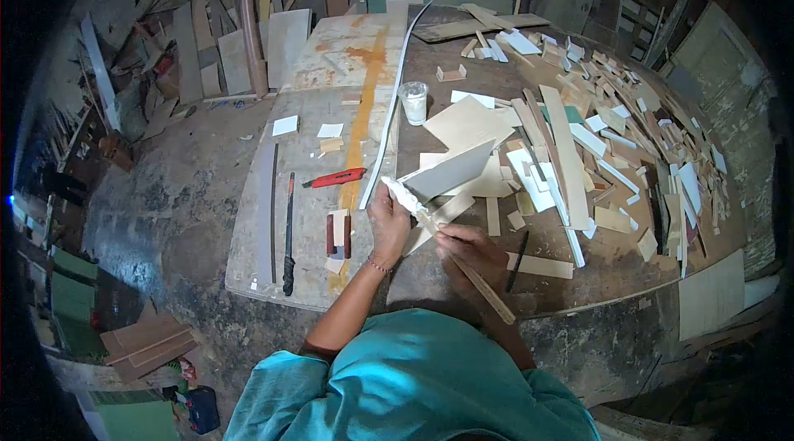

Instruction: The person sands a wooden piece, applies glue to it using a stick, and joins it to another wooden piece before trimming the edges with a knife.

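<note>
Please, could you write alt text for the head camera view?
A left hand holds a thin grey panel while the right hand holds a wooden stick with white paste at its tip. On the tabletop lie a red utility knife and many wood offcuts.

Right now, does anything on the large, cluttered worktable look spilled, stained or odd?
Yes: an irregular orange-brown stain near the far end of the worktable. It spreads raggedly beyond the straight orange band, so it may be a spill.

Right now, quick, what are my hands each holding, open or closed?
Left hand: closed on a grey board.
Right hand: closed around a wooden stick.
</note>
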`<state>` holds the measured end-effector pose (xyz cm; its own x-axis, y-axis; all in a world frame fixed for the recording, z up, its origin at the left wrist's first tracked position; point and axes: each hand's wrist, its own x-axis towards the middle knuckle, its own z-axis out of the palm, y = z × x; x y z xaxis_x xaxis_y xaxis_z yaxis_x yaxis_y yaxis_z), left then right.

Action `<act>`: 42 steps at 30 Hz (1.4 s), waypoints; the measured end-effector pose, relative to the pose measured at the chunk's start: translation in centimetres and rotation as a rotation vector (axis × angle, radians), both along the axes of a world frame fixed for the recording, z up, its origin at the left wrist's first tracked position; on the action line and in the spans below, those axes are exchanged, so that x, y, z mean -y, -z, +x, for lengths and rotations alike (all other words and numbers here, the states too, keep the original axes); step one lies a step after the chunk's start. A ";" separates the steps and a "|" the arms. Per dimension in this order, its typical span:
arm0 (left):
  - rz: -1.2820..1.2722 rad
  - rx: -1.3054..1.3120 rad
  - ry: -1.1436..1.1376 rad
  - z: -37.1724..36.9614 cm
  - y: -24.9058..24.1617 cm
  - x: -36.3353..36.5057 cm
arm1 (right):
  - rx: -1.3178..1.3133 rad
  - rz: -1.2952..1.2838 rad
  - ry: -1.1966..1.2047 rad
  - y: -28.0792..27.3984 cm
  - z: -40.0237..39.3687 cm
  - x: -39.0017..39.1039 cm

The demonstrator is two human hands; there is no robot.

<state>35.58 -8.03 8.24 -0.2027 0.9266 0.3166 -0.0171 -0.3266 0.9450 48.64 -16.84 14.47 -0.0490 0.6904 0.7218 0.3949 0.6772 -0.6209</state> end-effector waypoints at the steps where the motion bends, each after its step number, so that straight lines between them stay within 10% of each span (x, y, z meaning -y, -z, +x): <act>1: 0.007 -0.013 -0.010 0.0 -0.2 0.1 | -0.014 -0.004 0.015 0.1 0.1 0.0; 16: 0.005 -0.014 -0.034 0.2 -0.7 0.3 | -0.472 -0.159 0.255 1.3 3.0 -0.6; 42: 0.004 -0.078 -0.060 0.2 0.9 -0.1 | -0.321 -0.129 0.175 2.6 1.3 -0.7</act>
